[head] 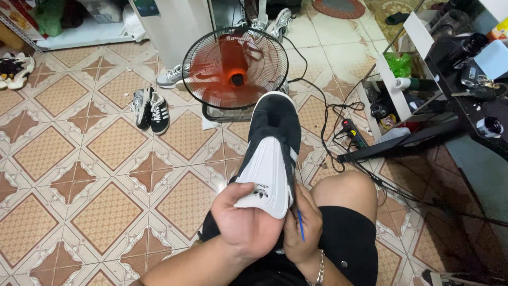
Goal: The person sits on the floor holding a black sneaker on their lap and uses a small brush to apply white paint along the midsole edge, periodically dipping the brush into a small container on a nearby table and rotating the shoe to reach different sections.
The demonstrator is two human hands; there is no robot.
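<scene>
1. Both hands are clamped on one black sneaker (pixel 275 132), held above the person's lap with the toe pointing away toward the fan.
2. Left hand (pixel 244 221) grips the heel end, thumb lying across the white tongue (pixel 266 172).
3. Right hand (pixel 302 228) closes on the shoe's right edge near the collar and also pinches a thin blue tool (pixel 300 225) — its kind cannot be told. A chain bracelet (pixel 320 270) sits on that wrist.
4. Bare knee (pixel 346 190) and black shorts (pixel 349 243) lie under and to the right of the shoe.
5. Orange-bladed floor fan (pixel 235 69) stands on the tiled floor (pixel 106 175) just beyond the toe.
6. Pair of black sneakers with white stripes (pixel 151 108) lies left of the fan, well apart from the hands.
7. Power strip (pixel 353 132) and cables rest on the floor at right, beside a cluttered desk (pixel 476 106).
</scene>
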